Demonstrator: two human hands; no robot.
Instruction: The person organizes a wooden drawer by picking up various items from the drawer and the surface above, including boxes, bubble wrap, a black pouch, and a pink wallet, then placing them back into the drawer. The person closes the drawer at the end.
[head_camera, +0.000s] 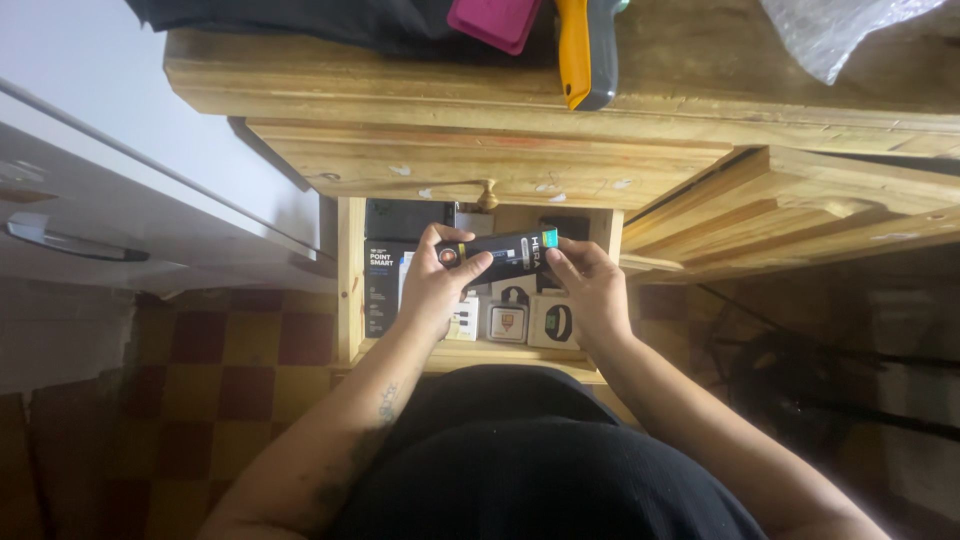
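Note:
A long, narrow black box (505, 250) with a teal end and a round picture at its left end is held level over an open wooden drawer (350, 280). My left hand (438, 285) grips its left end, thumb and fingers around the round picture. My right hand (588, 285) pinches its right, teal end. Under the box, inside the drawer, lie several small boxes: a black box with white print (380, 285) on the left and white boxes picturing watches (552, 322) near the front.
The drawer sits in a pine desk (700, 90) with a round knob (487, 196) on the drawer above. A yellow and grey tool (585, 50), a pink case (495, 20), dark cloth and clear plastic (840, 30) lie on top. Red-and-yellow checkered floor (230, 360) lower left.

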